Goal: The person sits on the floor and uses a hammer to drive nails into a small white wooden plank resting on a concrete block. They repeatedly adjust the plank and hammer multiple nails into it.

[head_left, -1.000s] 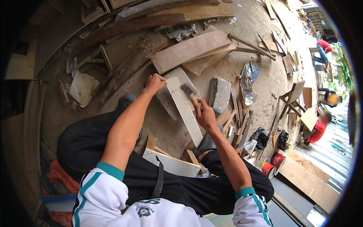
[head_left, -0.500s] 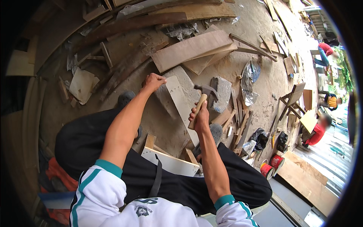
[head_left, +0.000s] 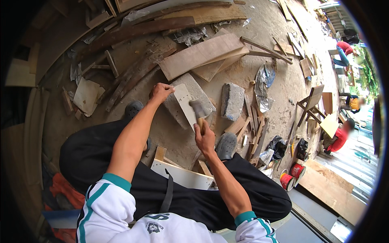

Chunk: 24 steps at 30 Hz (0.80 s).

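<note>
My right hand is closed round the wooden handle of a claw hammer, whose blurred head is over a narrow white board. Small dark marks dot the board near its far end. There my left hand is closed with its fingertips at the board's corner; whether a small nail is also between them cannot be made out. Under the board lies a grey concrete block. Between my legs, another white board rests with bits of wood against it.
A second concrete block stands to the right, beside wood offcuts. Plywood panels lie beyond the blocks. Crumpled foil and red cans are farther right. Several people are in the right background, near a wooden stool.
The hammer has swung left and down, from right of the white board to over it. My right hand has moved left with it. My left hand has stayed at the board's far end.
</note>
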Tool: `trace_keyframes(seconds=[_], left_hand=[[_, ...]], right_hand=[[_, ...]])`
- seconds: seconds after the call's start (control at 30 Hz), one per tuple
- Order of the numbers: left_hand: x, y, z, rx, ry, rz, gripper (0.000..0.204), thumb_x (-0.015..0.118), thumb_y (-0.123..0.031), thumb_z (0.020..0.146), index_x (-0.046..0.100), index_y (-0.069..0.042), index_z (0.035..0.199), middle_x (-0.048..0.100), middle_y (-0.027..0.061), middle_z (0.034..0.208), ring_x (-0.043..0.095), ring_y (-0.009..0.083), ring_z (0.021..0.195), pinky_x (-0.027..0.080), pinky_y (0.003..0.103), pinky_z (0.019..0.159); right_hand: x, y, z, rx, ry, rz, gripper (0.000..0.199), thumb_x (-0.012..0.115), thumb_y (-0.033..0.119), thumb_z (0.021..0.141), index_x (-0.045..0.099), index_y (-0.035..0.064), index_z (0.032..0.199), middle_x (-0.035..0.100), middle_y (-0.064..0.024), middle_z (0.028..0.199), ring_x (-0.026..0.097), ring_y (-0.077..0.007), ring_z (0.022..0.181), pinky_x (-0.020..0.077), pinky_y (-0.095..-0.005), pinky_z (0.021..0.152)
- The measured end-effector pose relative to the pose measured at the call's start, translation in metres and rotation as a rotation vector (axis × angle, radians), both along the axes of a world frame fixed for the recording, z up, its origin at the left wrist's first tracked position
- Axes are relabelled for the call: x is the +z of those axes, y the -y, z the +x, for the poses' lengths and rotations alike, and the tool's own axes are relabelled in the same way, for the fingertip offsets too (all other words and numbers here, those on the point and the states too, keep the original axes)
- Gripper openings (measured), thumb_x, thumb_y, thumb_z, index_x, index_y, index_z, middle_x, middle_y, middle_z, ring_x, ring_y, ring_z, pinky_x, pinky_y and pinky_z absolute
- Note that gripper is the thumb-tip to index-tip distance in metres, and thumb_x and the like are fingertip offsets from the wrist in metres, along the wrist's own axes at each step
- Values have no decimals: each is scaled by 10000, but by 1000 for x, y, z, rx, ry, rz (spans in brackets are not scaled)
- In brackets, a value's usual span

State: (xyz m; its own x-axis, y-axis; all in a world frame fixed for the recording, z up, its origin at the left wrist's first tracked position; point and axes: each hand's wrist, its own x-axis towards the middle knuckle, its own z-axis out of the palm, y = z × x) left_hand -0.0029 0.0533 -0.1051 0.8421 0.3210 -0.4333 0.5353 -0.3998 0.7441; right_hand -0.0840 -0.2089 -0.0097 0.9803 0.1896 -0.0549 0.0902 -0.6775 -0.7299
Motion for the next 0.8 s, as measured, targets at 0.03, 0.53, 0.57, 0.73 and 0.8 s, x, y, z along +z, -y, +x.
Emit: trace_keyframes(seconds=[0.03,0.53,0.57,0.73,0.8], left_hand=[[-2,-1,-1,-2,-13,2,306,751,-359,776,755,-129,978,724,100,984,693,227,915,512,330,830],[15,4,14,-60,-67,111,311,735,-371,769,753,-156,994,715,99,1015,679,281,960,516,369,868],[17,4,15,-78,-70,106,312,736,-372,768,753,-158,994,715,99,1017,678,283,963,515,372,869],[22,5,16,-73,-42,98,308,735,-371,766,754,-162,991,711,112,1021,673,298,970,514,387,874],[23,6,17,-77,-32,88,308,733,-369,767,753,-163,995,707,120,1032,671,303,974,513,392,876]], right_hand=[[6,0,1,153,32,-47,340,623,312,901,605,124,1184,587,-141,692,629,-297,613,489,-394,571],[16,14,51,928,359,-361,350,645,352,850,579,240,1175,599,-48,731,637,-238,643,468,-326,558],[15,14,57,887,342,-407,341,644,354,848,582,242,1164,602,-52,732,639,-243,643,473,-338,556],[21,12,75,720,26,-508,292,590,405,888,581,242,1130,635,-91,763,651,-308,656,503,-425,550],[21,23,70,737,-37,-407,314,548,439,922,576,219,1144,662,-104,794,650,-341,677,511,-433,574]])
